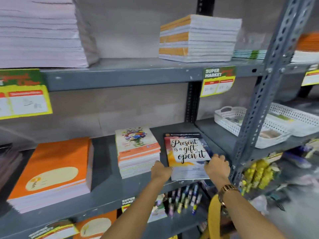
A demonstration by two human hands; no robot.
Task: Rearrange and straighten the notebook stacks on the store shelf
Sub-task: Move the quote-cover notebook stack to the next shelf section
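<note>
A notebook with the words "Present is a gift, open it" lies flat on the grey middle shelf. My left hand grips its near left edge. Gripping its near right edge is my right hand, a gold watch on that wrist. Left of this notebook stands a stack with a flower cover. Further left sits a thick orange stack. On the upper shelf rest an orange-and-white stack and a tall white pile.
A perforated metal upright stands just right of my right hand. White lattice baskets sit on the shelf to the right. Pens hang below the shelf's front edge. Price tags hang from the upper shelf.
</note>
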